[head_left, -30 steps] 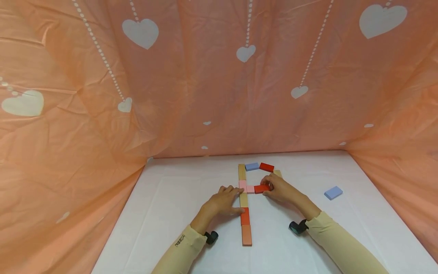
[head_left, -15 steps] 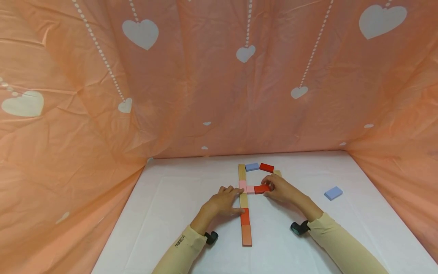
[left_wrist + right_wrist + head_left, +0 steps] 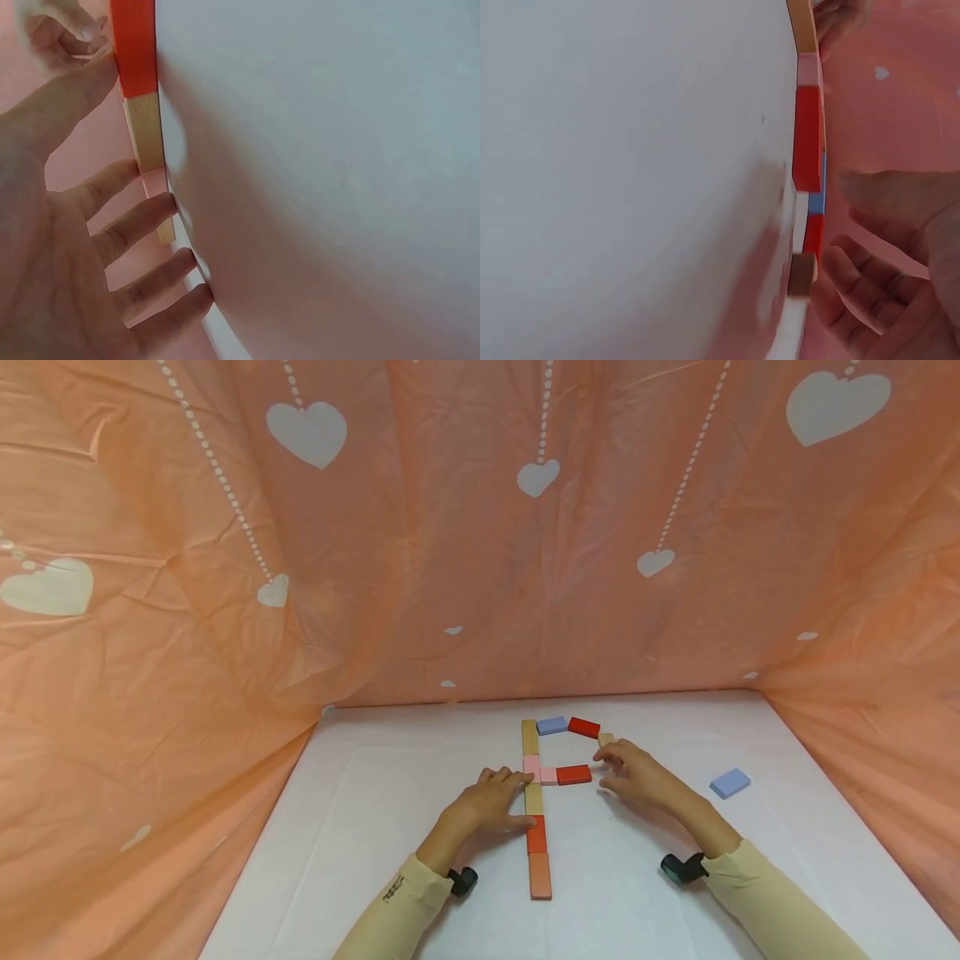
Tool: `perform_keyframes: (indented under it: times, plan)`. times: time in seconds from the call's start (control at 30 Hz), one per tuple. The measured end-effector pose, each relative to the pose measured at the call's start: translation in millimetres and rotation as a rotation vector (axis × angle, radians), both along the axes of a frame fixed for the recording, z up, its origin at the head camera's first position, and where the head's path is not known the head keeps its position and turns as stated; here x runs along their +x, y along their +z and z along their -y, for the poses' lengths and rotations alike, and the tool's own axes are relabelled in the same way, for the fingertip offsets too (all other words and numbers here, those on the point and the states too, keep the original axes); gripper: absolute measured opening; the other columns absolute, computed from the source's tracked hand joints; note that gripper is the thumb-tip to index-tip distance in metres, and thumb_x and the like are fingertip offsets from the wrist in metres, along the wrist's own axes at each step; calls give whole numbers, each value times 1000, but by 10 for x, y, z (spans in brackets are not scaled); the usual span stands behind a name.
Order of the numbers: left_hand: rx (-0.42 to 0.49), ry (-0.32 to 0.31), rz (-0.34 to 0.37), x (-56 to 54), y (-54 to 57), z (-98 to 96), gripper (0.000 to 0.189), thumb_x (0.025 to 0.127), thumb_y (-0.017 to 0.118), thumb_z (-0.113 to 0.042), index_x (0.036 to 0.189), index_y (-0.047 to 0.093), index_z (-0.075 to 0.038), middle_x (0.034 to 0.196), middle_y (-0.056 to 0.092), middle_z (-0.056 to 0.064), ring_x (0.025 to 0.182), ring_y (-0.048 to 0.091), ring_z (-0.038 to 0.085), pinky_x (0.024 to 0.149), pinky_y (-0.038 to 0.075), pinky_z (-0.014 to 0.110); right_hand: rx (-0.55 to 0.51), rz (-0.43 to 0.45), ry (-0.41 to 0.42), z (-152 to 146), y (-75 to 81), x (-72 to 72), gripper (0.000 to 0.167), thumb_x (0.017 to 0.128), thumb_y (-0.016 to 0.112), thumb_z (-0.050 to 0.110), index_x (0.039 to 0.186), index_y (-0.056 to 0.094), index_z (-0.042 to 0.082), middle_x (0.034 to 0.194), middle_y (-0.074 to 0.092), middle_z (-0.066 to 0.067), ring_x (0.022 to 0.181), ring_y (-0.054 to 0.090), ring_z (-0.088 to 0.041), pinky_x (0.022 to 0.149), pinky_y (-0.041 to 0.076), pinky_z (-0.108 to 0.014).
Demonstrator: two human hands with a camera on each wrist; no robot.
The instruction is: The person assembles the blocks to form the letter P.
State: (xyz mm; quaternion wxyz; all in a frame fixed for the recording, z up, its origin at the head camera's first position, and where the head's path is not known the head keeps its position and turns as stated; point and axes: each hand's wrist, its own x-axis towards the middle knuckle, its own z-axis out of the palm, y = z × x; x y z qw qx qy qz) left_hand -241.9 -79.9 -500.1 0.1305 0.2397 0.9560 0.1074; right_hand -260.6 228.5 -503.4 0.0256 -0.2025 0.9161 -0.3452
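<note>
Flat wooden blocks form a column on the white table. From the far end run a plain wood block [image 3: 530, 737], a pink block [image 3: 531, 763], another plain wood block [image 3: 533, 799], an orange-red block [image 3: 536, 837] and a brown-orange block [image 3: 540, 877]. My left hand [image 3: 487, 802] rests against the column, its index finger on the pink block and its thumb on the orange-red one. A small pink block [image 3: 549, 776] and a red block [image 3: 573, 774] branch rightward. My right hand [image 3: 636, 775] hovers just right of that red block, fingers loosely bent around nothing.
A blue block [image 3: 552, 726], a red block [image 3: 583, 727] and a partly covered plain wood block [image 3: 606, 739] curve rightward from the column's top. Another blue block [image 3: 730, 782] lies apart at the right. An orange curtain [image 3: 465, 552] with hearts hangs behind the table.
My right hand has let go of the red block in the branch and moved to the right. That block stays put, and my left hand has not moved.
</note>
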Motion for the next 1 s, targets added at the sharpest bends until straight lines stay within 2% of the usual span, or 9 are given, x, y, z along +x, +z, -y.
perform_keyframes:
  times: [0.3, 1.0]
  plan:
    - [19, 0, 2, 32, 39, 6, 79, 96, 79, -51, 162, 47, -22, 154, 54, 8, 140, 48, 33, 108, 54, 54, -18, -89, -31, -310, -2, 143, 35, 94, 81, 7, 126, 69, 3, 116, 66, -12, 100, 61, -27, 84, 55, -41]
    - [11, -4, -3, 43, 40, 4, 79, 96, 78, -53, 163, 46, -22, 155, 53, 8, 139, 48, 33, 107, 55, 52, 3, -363, -127, -1060, -27, 331, 36, 80, 89, -2, 112, 73, -3, 100, 70, -15, 90, 65, -36, 76, 55, -43]
